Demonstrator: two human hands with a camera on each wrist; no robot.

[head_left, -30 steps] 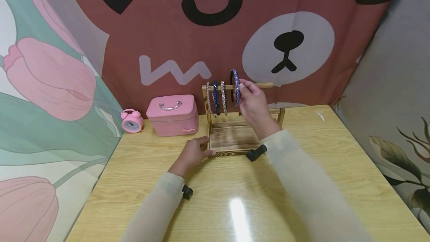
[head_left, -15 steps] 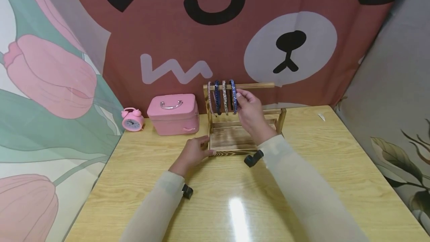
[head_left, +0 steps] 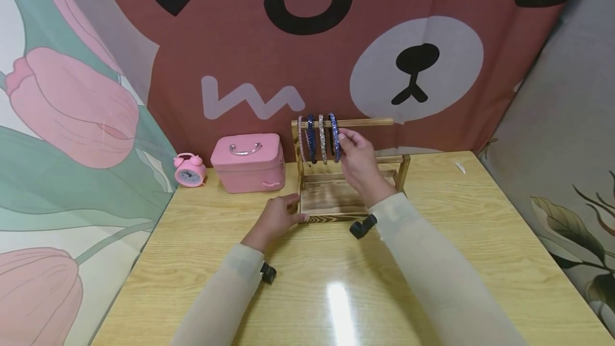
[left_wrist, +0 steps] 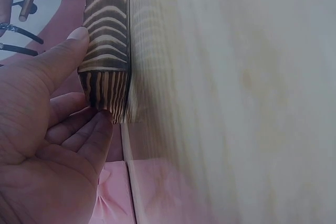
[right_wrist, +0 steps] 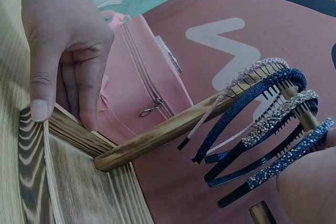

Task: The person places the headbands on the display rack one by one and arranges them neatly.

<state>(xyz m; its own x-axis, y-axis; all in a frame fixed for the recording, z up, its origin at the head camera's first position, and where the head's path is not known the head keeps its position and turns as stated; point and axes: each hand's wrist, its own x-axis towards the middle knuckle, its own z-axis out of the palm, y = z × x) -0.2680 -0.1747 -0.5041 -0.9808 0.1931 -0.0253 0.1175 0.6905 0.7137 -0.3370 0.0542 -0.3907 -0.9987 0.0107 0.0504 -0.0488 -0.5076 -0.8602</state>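
Note:
A wooden headband stand (head_left: pixel 336 218) has a horizontal bar (head_left: pixel 370 122) on a post above a shallow tray. Four-sided at its front left corner, it is held there by my left hand (head_left: pixel 276 218), thumb on the front edge and fingers at the side. My right hand (head_left: pixel 359 162) pinches a glittery blue headband (right_wrist: pixel 289 153) that hangs over the bar. To its left on the bar hang a silver rhinestone headband (right_wrist: pixel 283 116), a dark blue headband (right_wrist: pixel 236 103) and a pale pink headband (right_wrist: pixel 252 72). The right fingertips are partly hidden.
Left of the stand is a pink case (head_left: pixel 247 164) with a silver handle. Beside that stands a pink alarm clock (head_left: pixel 189 171). A small white piece (head_left: pixel 460 167) lies at the back right of the wooden table (head_left: pixel 307 282). A printed cloth (head_left: pixel 230 41) hangs behind.
My right hand has lowered the blue headband and moved it slightly left along the bar, closer to the silver one. The left hand has stayed at the stand's corner.

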